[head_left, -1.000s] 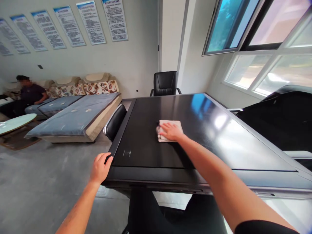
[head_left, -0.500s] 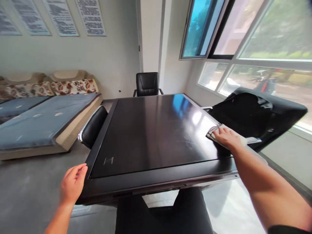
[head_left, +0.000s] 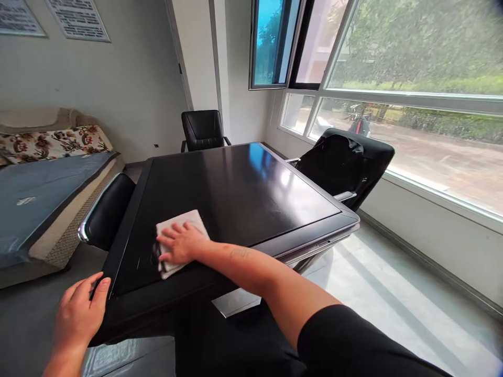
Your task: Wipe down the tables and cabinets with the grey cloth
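My right hand [head_left: 181, 245] lies flat, fingers spread, pressing a white cloth [head_left: 179, 221] onto the near left part of a glossy black square table [head_left: 243, 188]. My left hand [head_left: 78, 314] rests at the table's near left corner, fingers loosely curled against the edge with the thumb on top. It holds nothing else.
Black office chairs stand at the table's left side [head_left: 106, 212], far side [head_left: 202, 130] and right side [head_left: 346, 165]. A sofa bed with a blue cover [head_left: 35, 191] fills the left. Large windows [head_left: 393, 68] run along the right wall above a pale floor.
My right hand has swept the cloth from the table's right edge across to its near left part. The view has swung right. My left hand stays by the near left corner.
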Motion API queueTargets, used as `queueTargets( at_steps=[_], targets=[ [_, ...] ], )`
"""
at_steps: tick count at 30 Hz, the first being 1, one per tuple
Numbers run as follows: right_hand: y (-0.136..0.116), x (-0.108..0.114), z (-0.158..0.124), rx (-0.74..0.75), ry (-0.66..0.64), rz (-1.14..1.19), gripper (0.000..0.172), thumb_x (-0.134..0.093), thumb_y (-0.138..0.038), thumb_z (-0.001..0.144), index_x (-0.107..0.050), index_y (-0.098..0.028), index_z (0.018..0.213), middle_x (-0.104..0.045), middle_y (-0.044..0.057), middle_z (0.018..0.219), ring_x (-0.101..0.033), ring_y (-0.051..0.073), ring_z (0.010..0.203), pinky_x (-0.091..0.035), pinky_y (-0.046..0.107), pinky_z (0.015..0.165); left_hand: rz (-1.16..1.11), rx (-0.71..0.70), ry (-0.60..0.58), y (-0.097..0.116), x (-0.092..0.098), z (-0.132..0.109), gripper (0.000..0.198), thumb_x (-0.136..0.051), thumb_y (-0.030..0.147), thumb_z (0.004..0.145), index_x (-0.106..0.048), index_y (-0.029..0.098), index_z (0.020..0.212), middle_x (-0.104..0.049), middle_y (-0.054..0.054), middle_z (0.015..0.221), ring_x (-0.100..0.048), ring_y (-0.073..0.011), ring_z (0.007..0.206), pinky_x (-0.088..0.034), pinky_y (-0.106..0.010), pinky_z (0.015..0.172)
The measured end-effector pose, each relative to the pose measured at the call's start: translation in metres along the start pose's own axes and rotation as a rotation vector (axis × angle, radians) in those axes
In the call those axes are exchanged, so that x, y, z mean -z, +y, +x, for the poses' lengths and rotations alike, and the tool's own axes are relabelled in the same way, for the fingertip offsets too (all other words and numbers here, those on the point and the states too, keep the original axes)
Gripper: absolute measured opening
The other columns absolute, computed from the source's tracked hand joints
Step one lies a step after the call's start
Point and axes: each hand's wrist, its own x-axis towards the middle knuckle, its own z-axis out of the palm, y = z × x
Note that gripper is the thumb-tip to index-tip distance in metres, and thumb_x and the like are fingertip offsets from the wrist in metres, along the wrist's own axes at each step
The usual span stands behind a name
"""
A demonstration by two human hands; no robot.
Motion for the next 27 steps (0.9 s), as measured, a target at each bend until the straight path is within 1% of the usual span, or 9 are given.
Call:
queueTargets(
  at_steps=[3, 6, 10, 14, 17, 19, 21, 24, 27],
  targets=[
    [-0.032, -0.014, 0.007, 0.044, 0.007, 0.027, 0.076, -0.050, -0.079, 0.114, -0.057, -0.029, 0.170, -0.049, 0.009, 0.180, -0.044, 0.043, 0.162, -0.045, 0.064, 0.125, -0.011, 0.043, -0.056, 0.000, 0.002, 0.002, 0.070, -0.037, 0.067, 0.106, -0.074, 0.013, 0.132, -0.076, -0.022, 0.128, -0.067, -0.0383, 0.122, -0.054, -0.058, 0.122],
    [-0.006, 0.002, -0.030, 0.019, -0.003, 0.074, 0.077, -0.055, -0.080, 0.112, -0.057, -0.031, 0.171, -0.048, 0.007, 0.181, -0.042, 0.042, 0.166, -0.041, 0.063, 0.130, -0.005, 0.092, -0.117, 0.003, 0.006, 0.002, 0.073, -0.036, 0.065, 0.107, -0.071, 0.011, 0.141, -0.074, -0.023, 0.134, -0.065, -0.0382, 0.128, -0.050, -0.059, 0.128],
    [0.104, 0.051, -0.149, -0.158, -0.039, 0.071, 0.079, -0.057, -0.074, 0.113, -0.050, -0.028, 0.177, -0.047, 0.009, 0.182, -0.039, 0.037, 0.168, -0.036, 0.058, 0.137, -0.008, 0.128, -0.122, 0.010, 0.010, -0.002, 0.074, -0.037, 0.064, 0.108, -0.068, 0.009, 0.148, -0.072, -0.023, 0.139, -0.062, -0.0369, 0.136, -0.046, -0.058, 0.133],
    [0.243, 0.100, -0.316, -0.739, -0.101, -0.073, 0.072, -0.044, -0.058, 0.118, -0.048, -0.017, 0.177, -0.042, 0.018, 0.183, -0.037, 0.036, 0.170, -0.029, 0.056, 0.142, -0.042, 0.181, -0.117, 0.019, 0.014, -0.004, 0.071, -0.040, 0.063, 0.109, -0.069, 0.011, 0.148, -0.072, -0.021, 0.141, -0.063, -0.0340, 0.134, -0.046, -0.055, 0.133],
    [0.306, 0.122, -0.410, -1.099, -0.131, -0.118, 0.079, -0.034, -0.064, 0.120, -0.040, -0.015, 0.180, -0.031, 0.021, 0.187, -0.024, 0.038, 0.175, -0.024, 0.063, 0.141, -0.026, 0.234, -0.125, 0.024, 0.016, -0.004, 0.071, -0.042, 0.064, 0.108, -0.070, 0.012, 0.149, -0.074, -0.021, 0.137, -0.065, -0.0338, 0.127, -0.049, -0.057, 0.129],
    [0.317, 0.128, -0.439, -1.183, -0.108, -0.132, 0.081, -0.029, -0.069, 0.120, -0.039, -0.016, 0.180, -0.029, 0.023, 0.188, -0.022, 0.040, 0.174, -0.026, 0.068, 0.138, 0.002, 0.270, -0.129, 0.027, 0.017, -0.003, 0.073, -0.041, 0.065, 0.108, -0.069, 0.013, 0.152, -0.075, -0.020, 0.137, -0.066, -0.0344, 0.126, -0.051, -0.058, 0.126],
    [0.311, 0.129, -0.444, -1.186, -0.082, -0.138, 0.081, -0.026, -0.070, 0.119, -0.041, -0.018, 0.179, -0.031, 0.022, 0.187, -0.024, 0.043, 0.173, -0.029, 0.073, 0.134, 0.024, 0.297, -0.145, 0.030, 0.019, -0.003, 0.076, -0.039, 0.065, 0.108, -0.067, 0.013, 0.155, -0.075, -0.021, 0.140, -0.067, -0.0344, 0.123, -0.052, -0.058, 0.124],
    [0.281, 0.122, -0.422, -1.157, -0.088, -0.148, 0.078, -0.027, -0.068, 0.117, -0.042, -0.021, 0.178, -0.034, 0.019, 0.187, -0.030, 0.046, 0.170, -0.031, 0.079, 0.132, 0.054, 0.323, -0.176, 0.032, 0.019, -0.001, 0.080, -0.036, 0.068, 0.108, -0.065, 0.013, 0.157, -0.075, -0.021, 0.142, -0.068, -0.0348, 0.120, -0.054, -0.057, 0.120],
    [0.226, 0.111, -0.383, -0.991, -0.114, -0.157, 0.074, -0.035, -0.063, 0.117, -0.041, -0.024, 0.179, -0.035, 0.015, 0.187, -0.031, 0.045, 0.170, -0.032, 0.075, 0.133, 0.091, 0.326, -0.187, 0.027, 0.016, 0.001, 0.083, -0.033, 0.073, 0.106, -0.067, 0.015, 0.155, -0.076, -0.021, 0.138, -0.068, -0.0368, 0.121, -0.056, -0.057, 0.117]
  ],
)
